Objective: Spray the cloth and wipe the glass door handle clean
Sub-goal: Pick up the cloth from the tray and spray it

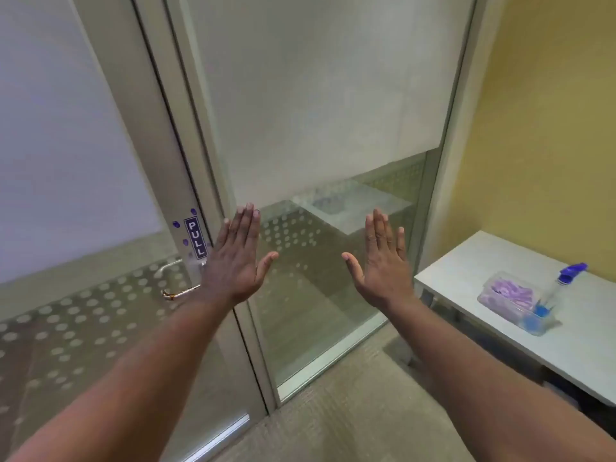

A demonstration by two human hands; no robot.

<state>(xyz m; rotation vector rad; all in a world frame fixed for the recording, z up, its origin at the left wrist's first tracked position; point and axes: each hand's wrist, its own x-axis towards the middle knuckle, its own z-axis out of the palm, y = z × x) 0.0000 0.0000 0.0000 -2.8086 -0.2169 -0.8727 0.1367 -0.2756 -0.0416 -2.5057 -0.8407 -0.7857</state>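
1. Left hand (235, 261) and right hand (383, 261) are raised flat, fingers (245, 225) spread, holding nothing.
2. The curved metal handle (173, 288) sits on the dotted frosted glass door (83, 311).
3. The purple cloth (508, 291) and clear spray bottle (560, 288) rest on the smooth white tabletop (483, 261).

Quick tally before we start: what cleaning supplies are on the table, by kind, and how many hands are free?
Spray bottle: 1
Clear container holding the purple cloth: 1
Open, empty hands, left hand and right hand: 2
Total: 4

All supplies sit on the white table at right.
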